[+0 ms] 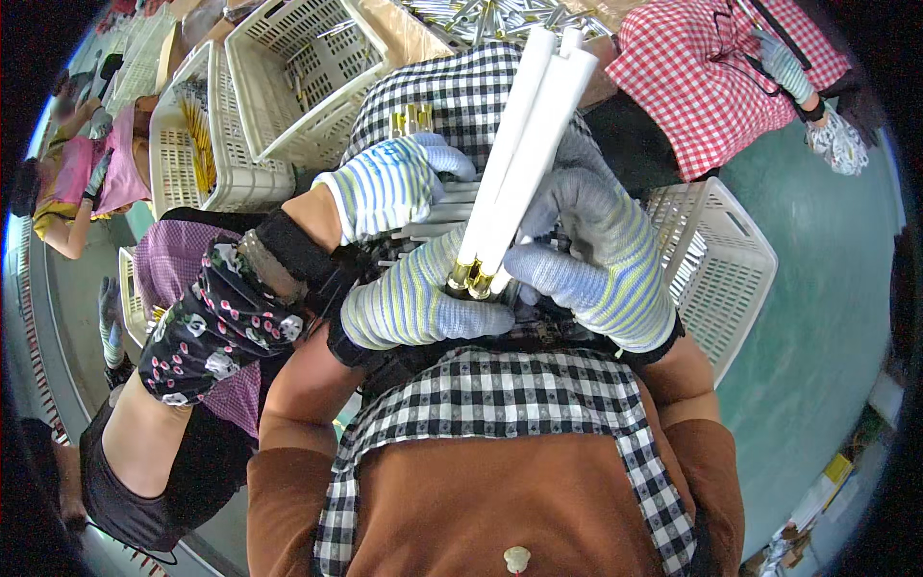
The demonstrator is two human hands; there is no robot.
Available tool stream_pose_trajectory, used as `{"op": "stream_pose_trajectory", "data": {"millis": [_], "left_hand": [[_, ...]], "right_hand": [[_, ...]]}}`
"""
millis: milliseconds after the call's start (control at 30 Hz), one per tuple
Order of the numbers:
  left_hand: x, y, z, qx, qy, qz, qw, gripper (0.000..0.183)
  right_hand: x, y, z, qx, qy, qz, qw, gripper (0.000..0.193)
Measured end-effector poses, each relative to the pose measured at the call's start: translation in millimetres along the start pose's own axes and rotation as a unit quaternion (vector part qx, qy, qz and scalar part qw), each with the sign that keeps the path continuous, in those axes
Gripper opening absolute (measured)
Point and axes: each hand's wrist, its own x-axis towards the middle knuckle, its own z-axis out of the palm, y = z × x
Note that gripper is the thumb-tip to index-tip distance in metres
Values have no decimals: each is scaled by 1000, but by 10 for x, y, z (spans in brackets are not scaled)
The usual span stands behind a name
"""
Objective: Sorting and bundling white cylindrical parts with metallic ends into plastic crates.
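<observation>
My left hand (409,303), in a striped knit glove, is closed around the lower, gold-tipped ends of a few long white tubes (519,163). The tubes stand tilted, with their upper ends leaning away to the right. My right hand (606,255), gloved likewise, has its fingers curled against the tubes' right side, thumb near the gold ends. Just beyond my left hand, a co-worker's gloved hand (389,188) reaches in from the left. Beside it lie silver rods (447,207), and several gold tips (411,118) stick up behind it. The rods' far ends are hidden.
White plastic crates (312,72) stand at the upper left, one with yellow sticks (199,144). Silver pieces (490,17) are heaped at the top. Another white crate (735,260) sits right of my right hand. A person in red checked cloth (683,82) is at the upper right.
</observation>
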Motion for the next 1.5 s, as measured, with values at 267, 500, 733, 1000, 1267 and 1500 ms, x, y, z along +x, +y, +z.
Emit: {"op": "stream_pose_trajectory", "data": {"millis": [267,500,733,1000,1267,1500], "left_hand": [[12,-101,26,-111,63,-8,992,55],[110,-87,33,-141,161,124,969,31],[32,185,-110,-162,249,347,890,36],[-109,258,-79,-137,199,321,916,40],[49,17,-105,-247,-90,-14,965,25],[255,184,-80,-79,-182,-207,958,27]], "right_hand": [[-148,0,42,48,9,24,998,18],[-293,-112,-54,-43,-48,138,988,18],[-379,-120,-140,5,134,164,977,11],[-536,290,-283,-228,49,102,967,12],[-284,61,-108,172,-58,122,976,69],[-77,253,73,348,-47,147,925,25]]}}
